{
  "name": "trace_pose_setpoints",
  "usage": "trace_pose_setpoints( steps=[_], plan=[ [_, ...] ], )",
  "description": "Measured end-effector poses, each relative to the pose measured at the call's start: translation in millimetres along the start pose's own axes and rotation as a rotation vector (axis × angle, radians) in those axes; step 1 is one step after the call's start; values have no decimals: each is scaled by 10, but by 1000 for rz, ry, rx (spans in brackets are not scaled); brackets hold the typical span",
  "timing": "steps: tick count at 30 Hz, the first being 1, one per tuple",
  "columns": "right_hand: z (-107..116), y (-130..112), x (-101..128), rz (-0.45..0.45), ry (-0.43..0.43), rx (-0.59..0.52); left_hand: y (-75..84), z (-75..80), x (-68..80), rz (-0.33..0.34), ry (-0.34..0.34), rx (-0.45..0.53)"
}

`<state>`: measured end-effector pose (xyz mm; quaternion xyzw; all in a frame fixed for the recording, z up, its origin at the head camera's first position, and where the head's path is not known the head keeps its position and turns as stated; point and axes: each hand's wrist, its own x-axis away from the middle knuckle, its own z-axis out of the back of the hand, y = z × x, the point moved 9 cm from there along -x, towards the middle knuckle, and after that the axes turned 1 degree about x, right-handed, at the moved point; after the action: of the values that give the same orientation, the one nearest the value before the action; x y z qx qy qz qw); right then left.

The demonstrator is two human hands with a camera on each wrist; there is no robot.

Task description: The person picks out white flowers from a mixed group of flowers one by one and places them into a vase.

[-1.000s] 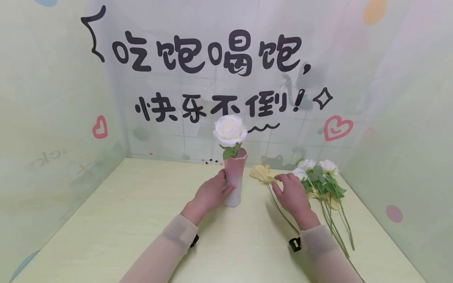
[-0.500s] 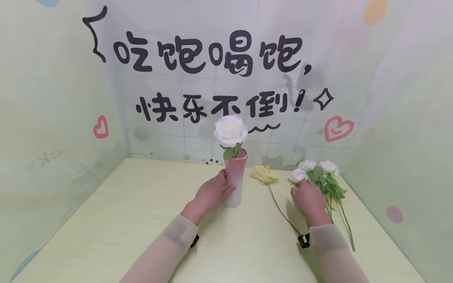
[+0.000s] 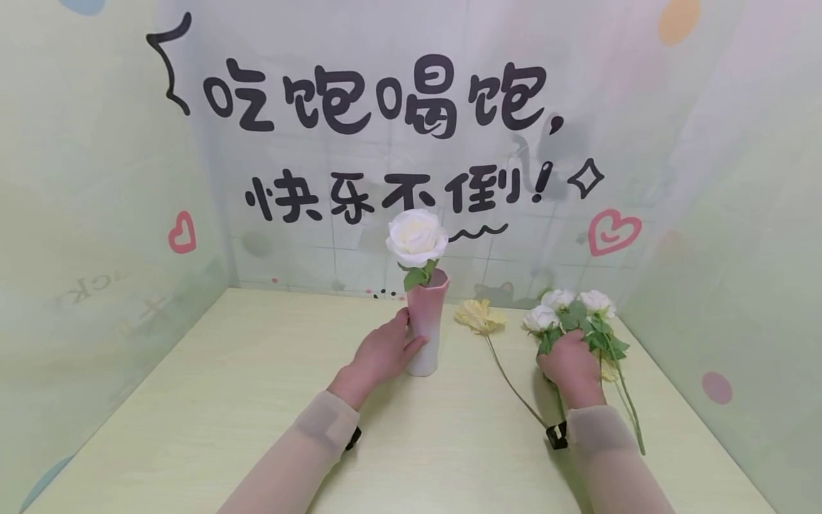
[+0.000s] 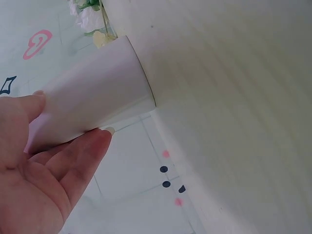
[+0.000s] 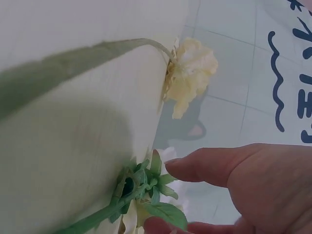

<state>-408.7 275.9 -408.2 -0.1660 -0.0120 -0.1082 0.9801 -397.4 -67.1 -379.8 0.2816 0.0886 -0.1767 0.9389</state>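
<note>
— While the left hand [image 3: 384, 351] grips the vase [image 3: 427, 325], has anything shifted on that side?

— No. Its fingers curl round the lower half of the vase just as they did a second ago, and the vase stands upright mid-table [image 3: 244, 400] with the white rose [image 3: 417, 238] in it. The left wrist view shows thumb and fingers [image 4: 85, 151] wrapped on the pale wall of the vase.

— And the right hand [image 3: 571, 368]?

— That one has moved. A second ago it lay flat by the yellow flower [image 3: 475, 315], fingertips near its head. Half a second ago it had slid right to the bunch [image 3: 578, 314] of white roses. Now it sits on the bunch's stems, fingers closing round them just below the blooms.

— Is the grip complete?

— From the head view the fingers look curled on the stems. The right wrist view shows a thumb [image 5: 204, 165] above a green calyx [image 5: 141, 183] and a fingertip below, so it pinches the bunch.

— The yellow flower?

— Unmoved, lying on the table between vase and bunch, stem running toward the right sleeve [image 3: 600, 428].
</note>
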Motion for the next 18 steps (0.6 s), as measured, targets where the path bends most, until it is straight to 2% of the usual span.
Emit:
trace_pose_setpoints(
  steps=[8, 15, 18],
  plan=[
    [-67, 12, -1, 51, -81, 107, -13, -18, 0, 14, -12, 4],
    [-322, 260, -366, 69, -74, 130, -7, -10, 8, 20, -13, 2],
    [-355, 293, -434, 65, -65, 135, -5, -3, 9, 17, -10, 1]
  ],
)
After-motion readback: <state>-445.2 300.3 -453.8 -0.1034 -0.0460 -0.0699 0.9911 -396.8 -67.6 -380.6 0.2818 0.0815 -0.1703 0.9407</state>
